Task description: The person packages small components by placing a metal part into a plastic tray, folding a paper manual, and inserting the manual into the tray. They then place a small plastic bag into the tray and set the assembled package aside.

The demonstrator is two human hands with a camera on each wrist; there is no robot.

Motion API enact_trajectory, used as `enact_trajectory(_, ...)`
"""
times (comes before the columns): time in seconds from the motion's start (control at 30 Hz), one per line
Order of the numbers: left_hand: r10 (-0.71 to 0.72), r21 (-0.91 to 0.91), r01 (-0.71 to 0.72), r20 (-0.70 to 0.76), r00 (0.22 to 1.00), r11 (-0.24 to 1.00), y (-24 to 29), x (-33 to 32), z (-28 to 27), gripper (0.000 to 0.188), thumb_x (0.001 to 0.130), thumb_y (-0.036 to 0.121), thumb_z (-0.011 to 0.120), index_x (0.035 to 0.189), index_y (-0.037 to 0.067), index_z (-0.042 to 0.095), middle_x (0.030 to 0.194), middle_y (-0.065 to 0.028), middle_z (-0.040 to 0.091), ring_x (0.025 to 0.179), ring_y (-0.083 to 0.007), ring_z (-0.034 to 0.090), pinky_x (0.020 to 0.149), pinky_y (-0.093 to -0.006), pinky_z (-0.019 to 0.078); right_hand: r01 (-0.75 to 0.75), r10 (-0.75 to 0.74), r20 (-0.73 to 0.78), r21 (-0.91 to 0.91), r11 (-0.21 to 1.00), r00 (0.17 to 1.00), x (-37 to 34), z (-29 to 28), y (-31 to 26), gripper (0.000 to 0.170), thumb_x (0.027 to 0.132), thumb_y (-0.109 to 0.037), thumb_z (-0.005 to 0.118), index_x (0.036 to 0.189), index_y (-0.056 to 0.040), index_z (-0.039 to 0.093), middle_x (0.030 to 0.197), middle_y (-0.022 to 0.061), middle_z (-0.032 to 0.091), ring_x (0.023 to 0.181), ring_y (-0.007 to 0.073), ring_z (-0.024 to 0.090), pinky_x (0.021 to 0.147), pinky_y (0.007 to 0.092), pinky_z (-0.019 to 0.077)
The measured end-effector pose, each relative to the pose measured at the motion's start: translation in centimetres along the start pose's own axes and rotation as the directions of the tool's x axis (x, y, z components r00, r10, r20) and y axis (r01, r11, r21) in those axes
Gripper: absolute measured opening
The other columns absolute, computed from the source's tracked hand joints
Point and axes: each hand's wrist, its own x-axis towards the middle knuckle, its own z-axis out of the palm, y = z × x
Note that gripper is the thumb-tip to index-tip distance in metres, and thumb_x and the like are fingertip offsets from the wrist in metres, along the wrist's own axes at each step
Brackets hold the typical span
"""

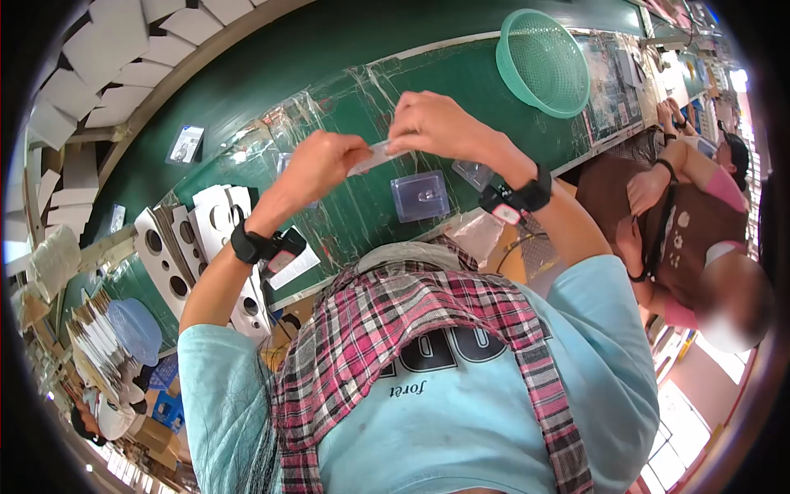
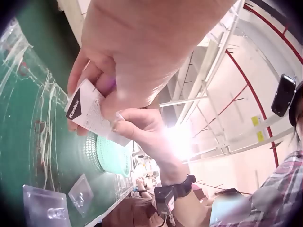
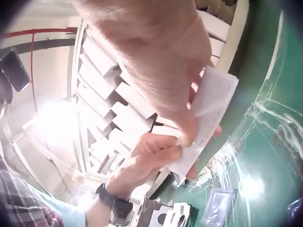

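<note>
White printed card (image 1: 372, 160) held up over the green table (image 1: 354, 218), beyond the clear plastic tray (image 1: 420, 198); my left hand (image 1: 319, 167) and right hand (image 1: 440, 126) both pinch it, thumbs close together. Long axis runs hand to hand, slanting in the head view from lower left to upper right. In the left wrist view, the black "Kanlux" end points upper left, away from my right thumb.
</note>
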Motion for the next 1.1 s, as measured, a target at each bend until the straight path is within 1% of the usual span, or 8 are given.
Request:
enact_trajectory(0.17,-0.037,-0.018,0.034,-0.184,0.982,0.999,-3.5,-4.1,-0.4,0.02,0.085,0.014,0.058,0.088,-0.004,0.066,0.073,-0.0118,0.066,0.061,-0.0178,0.06,0.059,-0.0297,0.0464,-0.097,0.073,-0.205,-0.106,0.99,0.976,-5.3,-1.6,4.8,0.026,0.082,-0.033,0.061,0.081,-0.0093,0.072,0.082,0.008,0.066,0.087,0.0254,0.058,0.079,0.0375,0.0451)
enact_trajectory(0.27,-0.226,-0.473,0.122,-0.169,0.959,0.872,-4.4,-5.0,-0.6,0.025,0.089,0.018,0.056,0.092,-0.003,0.068,0.073,-0.0086,0.068,0.063,-0.011,0.062,0.058,-0.0289,0.0481,-0.111,0.184,-0.456,0.181,0.977,0.871,-7.2,-0.7,4.9,0.022,0.084,-0.026,0.063,0.084,-0.0047,0.071,0.082,0.0077,0.067,0.083,0.0199,0.061,0.072,0.0332,0.0464)
enact_trajectory(0.37,-0.216,-0.66,0.051,-0.171,0.961,0.75,-2.6,-3.3,2.6,0.031,0.092,0.022,0.054,0.092,-0.006,0.068,0.077,-0.0073,0.069,0.067,-0.0107,0.061,0.064,-0.0269,0.0486,-0.036,0.385,-0.37,0.679,0.733,0.845,-4.8,3.0,-1.5,0.018,0.085,-0.016,0.063,0.091,0.0002,0.069,0.084,0.0061,0.067,0.078,0.0138,0.062,0.066,0.0272,0.0463)
enact_trajectory(0.53,-0.133,-0.558,-0.077,-0.327,0.936,0.826,1.0,-2.5,6.5,0.041,0.093,0.031,0.056,0.102,-0.008,0.065,0.089,-0.009,0.069,0.081,-0.0137,0.063,0.075,-0.0253,0.0479,-0.132,0.488,-0.242,0.779,0.613,0.839,-4.5,5.4,-4.9,0.021,0.082,-0.005,0.063,0.103,0.0005,0.064,0.093,0.007,0.067,0.079,0.0159,0.064,0.069,0.0271,0.0503)
enact_trajectory(0.63,-0.461,-0.877,-0.053,-0.301,0.835,0.477,1.8,-2.8,7.4,0.046,0.094,0.035,0.054,0.112,-0.006,0.06,0.098,-0.0093,0.067,0.088,-0.0169,0.063,0.079,-0.0264,0.0473,0.222,-0.099,-0.732,0.072,0.972,0.674,-4.8,6.0,-4.8,0.025,0.077,0.001,0.06,0.102,-0.002,0.065,0.094,0.0085,0.067,0.083,0.0221,0.066,0.07,0.0304,0.0522)
enact_trajectory(0.67,-0.478,-0.972,0.075,-0.041,0.877,0.22,1.7,-3.4,6.8,0.045,0.095,0.036,0.052,0.115,-0.004,0.058,0.101,-0.0081,0.066,0.091,-0.0188,0.063,0.084,-0.0284,0.0471,0.231,-0.183,-0.709,-0.029,0.972,0.681,-5.1,6.1,-5.0,0.03,0.073,0.0,0.059,0.102,-0.0057,0.066,0.098,0.0082,0.066,0.086,0.0255,0.065,0.071,0.0319,0.0527)
enact_trajectory(0.77,-0.279,-0.98,0.19,0.164,0.946,0.067,0.5,-3.5,7.0,0.035,0.094,0.032,0.055,0.106,0.0,0.062,0.096,-0.0071,0.067,0.089,-0.0163,0.064,0.083,-0.0291,0.0492,0.28,-0.329,-0.601,-0.177,0.943,0.728,-5.5,7.4,-5.6,0.028,0.074,-0.004,0.06,0.101,-0.0084,0.066,0.101,0.0059,0.066,0.084,0.0222,0.065,0.069,0.0316,0.0525)
enact_trajectory(1.1,-0.316,-0.976,0.179,0.132,0.94,0.126,0.3,-4.1,7.0,0.014,0.091,0.013,0.057,0.095,0.002,0.064,0.095,-0.0099,0.069,0.082,-0.0138,0.066,0.074,-0.0272,0.0538,0.369,-0.23,-0.547,0.158,0.916,0.805,-6.3,9.3,-5.9,0.022,0.074,-0.004,0.066,0.095,-0.01,0.07,0.091,0.0024,0.068,0.07,0.0172,0.062,0.061,0.027,0.0493)
